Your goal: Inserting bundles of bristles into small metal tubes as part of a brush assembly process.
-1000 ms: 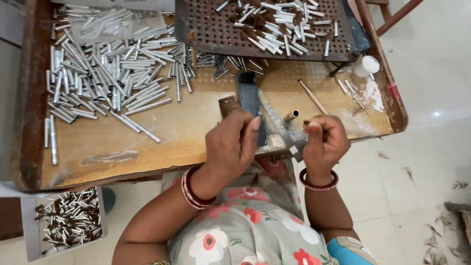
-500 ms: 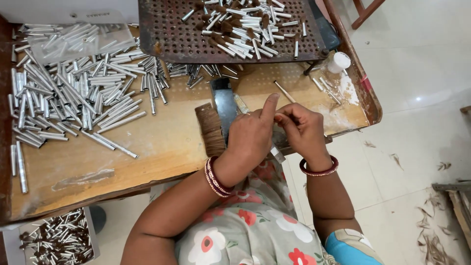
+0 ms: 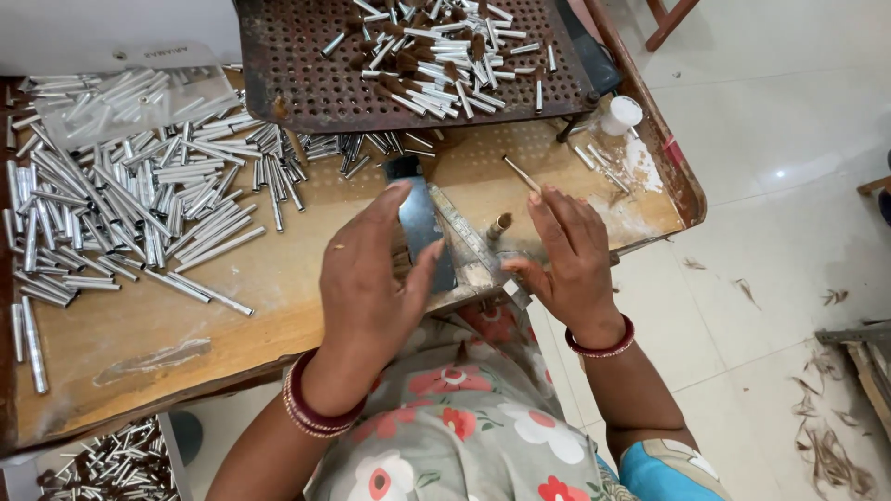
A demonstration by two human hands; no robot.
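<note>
My left hand [image 3: 371,278] lies flat, fingers together, over a dark flat blade-like tool [image 3: 419,219] near the front edge of the wooden tray table [image 3: 213,325]. My right hand [image 3: 568,249] rests beside it on a metal bar fixture [image 3: 473,250], its thumb and fingertips pinched at the bar's near end. Whether it grips something small is hidden. A short brown-tipped tube [image 3: 499,224] stands upright between my hands. Both wrists wear red bangles.
A heap of silver metal tubes [image 3: 139,204] covers the table's left half. A rusty perforated tray [image 3: 408,56] with tubes and brown pieces sits at the back. A small white pot [image 3: 620,115] stands at right. A box of tubes [image 3: 111,462] lies below left.
The view has shifted and drawn closer. My left hand has flattened over the dark tool, and my right hand has dropped from near the left onto the metal bar.
</note>
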